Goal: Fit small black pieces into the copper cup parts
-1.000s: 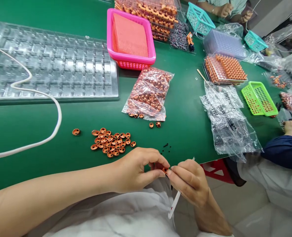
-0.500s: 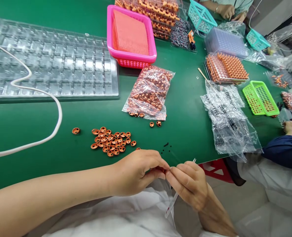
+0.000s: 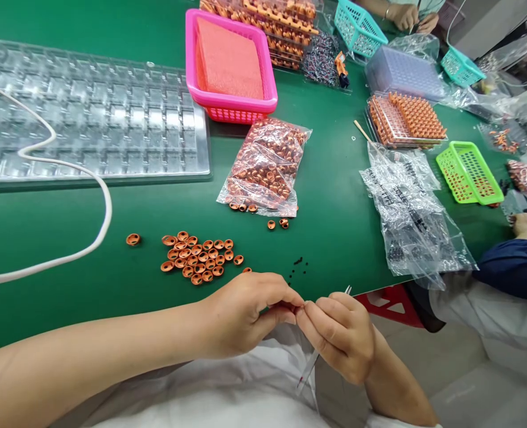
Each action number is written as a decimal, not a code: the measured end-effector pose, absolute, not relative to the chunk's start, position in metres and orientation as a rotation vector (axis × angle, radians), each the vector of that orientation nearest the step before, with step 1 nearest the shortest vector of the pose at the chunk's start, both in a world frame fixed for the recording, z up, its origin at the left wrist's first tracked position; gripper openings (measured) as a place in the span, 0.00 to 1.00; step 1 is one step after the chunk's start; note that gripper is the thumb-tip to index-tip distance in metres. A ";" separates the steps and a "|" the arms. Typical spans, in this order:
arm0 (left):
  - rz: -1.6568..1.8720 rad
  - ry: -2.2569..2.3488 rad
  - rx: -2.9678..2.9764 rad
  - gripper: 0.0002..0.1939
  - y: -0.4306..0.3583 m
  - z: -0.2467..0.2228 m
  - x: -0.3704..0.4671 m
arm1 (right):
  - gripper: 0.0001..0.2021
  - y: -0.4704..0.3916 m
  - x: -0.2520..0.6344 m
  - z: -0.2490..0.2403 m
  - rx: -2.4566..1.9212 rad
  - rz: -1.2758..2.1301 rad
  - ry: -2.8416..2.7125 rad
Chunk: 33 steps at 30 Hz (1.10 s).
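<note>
My left hand point(image 3: 249, 312) is closed in a pinch, thumb against fingertips, at the table's front edge. A sliver of a small orange piece point(image 3: 296, 309) shows between those fingertips; the rest is hidden. My right hand point(image 3: 341, 336) meets it, its thumb and forefinger pressed together at the same spot. Through the right fist run tweezers point(image 3: 308, 370), their prongs sticking out above the knuckles and the tail hanging below. Left of the hands lie several orange cup-shaped parts with holes point(image 3: 201, 257). Tiny black bits point(image 3: 299, 263) are scattered just beyond my fingertips.
A clear bag of orange parts point(image 3: 267, 166) lies ahead, behind it a pink basket point(image 3: 270, 65) with foam sheets. A clear plastic tray point(image 3: 156, 174) and white cable point(image 3: 105, 208) are left. Clear bags point(image 3: 406, 220) and a green basket point(image 3: 468, 172) are right. Co-workers' hands point(image 3: 403, 16) show.
The whole view has shifted slightly, so things on the table sit a little further left. Both hands keep their pinch together, and the tweezers have turned a little in my right hand.
</note>
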State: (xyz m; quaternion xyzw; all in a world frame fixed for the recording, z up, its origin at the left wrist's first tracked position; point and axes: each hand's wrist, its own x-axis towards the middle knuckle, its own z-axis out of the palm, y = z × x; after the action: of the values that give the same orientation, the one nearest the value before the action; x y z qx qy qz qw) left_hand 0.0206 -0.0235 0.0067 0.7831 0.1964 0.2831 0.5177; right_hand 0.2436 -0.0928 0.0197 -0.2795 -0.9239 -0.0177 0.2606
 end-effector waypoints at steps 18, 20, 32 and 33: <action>0.604 0.502 1.781 0.09 -0.026 0.010 0.020 | 0.15 -0.094 0.246 0.017 -0.684 0.009 -2.533; 0.600 0.513 1.763 0.09 -0.027 0.009 0.020 | 0.15 -0.094 0.246 0.016 -0.689 0.002 -2.536; 0.633 0.519 1.716 0.07 -0.027 0.010 0.021 | 0.16 -0.090 0.244 0.016 -0.637 -0.009 -2.477; 0.627 0.521 1.713 0.07 -0.027 0.011 0.020 | 0.15 -0.089 0.244 0.016 -0.633 -0.005 -2.476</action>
State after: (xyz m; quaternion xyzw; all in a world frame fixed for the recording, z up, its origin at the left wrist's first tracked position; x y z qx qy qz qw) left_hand 0.0203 -0.0271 0.0107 0.7338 0.2231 0.2687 0.5828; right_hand 0.2444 -0.0888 0.0156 -0.2372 -0.9275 -0.0019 0.2888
